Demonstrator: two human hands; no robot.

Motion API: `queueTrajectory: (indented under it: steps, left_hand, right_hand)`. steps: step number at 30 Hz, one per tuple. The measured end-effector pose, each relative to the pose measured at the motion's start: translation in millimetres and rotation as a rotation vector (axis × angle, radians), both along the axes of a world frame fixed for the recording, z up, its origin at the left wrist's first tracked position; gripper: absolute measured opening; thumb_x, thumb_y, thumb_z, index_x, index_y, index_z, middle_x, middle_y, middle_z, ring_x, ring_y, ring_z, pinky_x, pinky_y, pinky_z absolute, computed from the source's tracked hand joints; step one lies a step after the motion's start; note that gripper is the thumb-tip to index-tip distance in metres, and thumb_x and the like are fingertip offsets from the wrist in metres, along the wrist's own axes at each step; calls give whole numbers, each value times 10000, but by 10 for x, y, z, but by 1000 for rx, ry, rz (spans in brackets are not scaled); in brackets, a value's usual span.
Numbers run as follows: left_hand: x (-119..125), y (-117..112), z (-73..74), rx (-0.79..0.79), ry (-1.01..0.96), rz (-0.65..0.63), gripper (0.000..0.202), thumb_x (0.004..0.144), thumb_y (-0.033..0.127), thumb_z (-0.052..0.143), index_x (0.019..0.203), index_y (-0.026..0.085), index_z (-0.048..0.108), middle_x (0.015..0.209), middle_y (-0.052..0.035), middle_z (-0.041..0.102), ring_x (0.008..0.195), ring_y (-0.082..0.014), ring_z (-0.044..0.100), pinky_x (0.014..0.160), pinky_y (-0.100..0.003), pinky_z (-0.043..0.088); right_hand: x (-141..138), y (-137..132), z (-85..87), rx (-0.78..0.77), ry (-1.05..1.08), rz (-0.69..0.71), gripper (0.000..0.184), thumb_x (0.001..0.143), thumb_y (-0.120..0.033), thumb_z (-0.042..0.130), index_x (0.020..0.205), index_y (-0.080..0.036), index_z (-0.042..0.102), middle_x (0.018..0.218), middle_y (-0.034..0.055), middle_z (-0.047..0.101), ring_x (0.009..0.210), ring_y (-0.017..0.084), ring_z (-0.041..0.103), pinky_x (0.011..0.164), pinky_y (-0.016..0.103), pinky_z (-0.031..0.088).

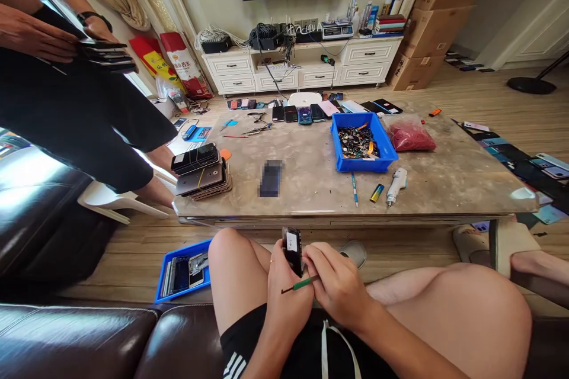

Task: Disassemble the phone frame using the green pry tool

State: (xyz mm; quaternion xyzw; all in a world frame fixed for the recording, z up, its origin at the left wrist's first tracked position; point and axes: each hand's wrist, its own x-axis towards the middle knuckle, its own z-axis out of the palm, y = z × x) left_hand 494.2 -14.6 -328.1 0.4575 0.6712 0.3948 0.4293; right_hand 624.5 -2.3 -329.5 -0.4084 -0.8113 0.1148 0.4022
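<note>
My left hand (287,293) is closed around a dark phone (292,251) with a small white label, held upright above my lap. My right hand (335,284) is closed around a thin green-handled tool (303,283) with a narrow dark tip, which points left across my left hand. The fingertips of my right hand are at the phone's right edge; what they do there is partly hidden. Ahead on the table lie a blurred-out phone (271,179), a blue pen-like tool (354,190) and a white electric screwdriver (396,187).
The stone-topped table (306,204) carries a stack of phones (202,174), a blue bin (367,163) of small parts and a red bag (411,135). A blue tray (184,296) is on the floor. Another person (66,100) stands at left, holding several phones.
</note>
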Motion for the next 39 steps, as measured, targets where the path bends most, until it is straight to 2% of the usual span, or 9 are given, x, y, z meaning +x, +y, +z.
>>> queueTrajectory:
  steps: [4,8,13,16,21,26,33,39]
  left_hand:
    - [67,48,-17,-19,-23,3,471,830,340,681,1235,177,505,1100,-117,687,1024,-285,658,941,-427,477]
    - [116,65,36,-20,-104,-36,450,854,375,678,1228,188,513,1060,-98,703,950,-249,680,883,-379,511]
    - [145,53,136,4,-186,-37,571,805,384,740,1277,191,483,1135,-114,687,1044,-256,668,911,-357,517]
    - [162,41,166,12,-225,-28,626,783,420,759,1289,191,471,1134,-114,684,1029,-256,669,914,-361,519]
    - [193,32,152,15,-279,-11,634,773,485,758,1268,186,497,1165,-122,672,1027,-257,666,917,-360,520]
    - [227,55,137,-6,-301,12,670,783,506,737,1301,173,470,1263,-155,636,1101,-267,644,974,-382,498]
    - [274,76,198,-26,-351,13,671,770,570,737,1246,158,505,1154,-138,667,982,-246,672,890,-353,530]
    - [262,59,134,-22,-441,8,627,748,540,787,1208,186,549,967,-65,678,892,-219,671,815,-312,552]
  right_hand:
    - [3,51,-43,17,4,-35,214,986,-94,407,1109,-129,578,987,101,639,849,214,644,718,310,518]
    - [49,41,28,33,20,-62,212,995,-101,394,1118,-139,563,980,95,641,852,202,647,702,286,510]
    - [74,2,119,81,36,-70,210,995,-92,399,1131,-136,552,967,99,646,856,200,649,700,283,515]
    - [80,-15,150,112,47,-69,212,989,-84,399,1131,-126,551,961,103,646,846,199,647,683,283,513]
    - [88,-13,186,158,61,-74,234,977,-67,408,1163,-112,544,972,114,652,872,202,648,699,280,523]
    - [102,14,200,184,69,-91,263,974,-72,421,1207,-96,542,1033,139,660,949,214,654,746,288,543]
    - [71,-6,222,156,114,-135,219,980,-65,440,1159,-124,550,980,111,664,897,194,661,716,274,531]
    - [42,-41,303,114,196,-131,189,967,-43,478,1098,-145,569,938,86,665,856,170,658,704,253,518]
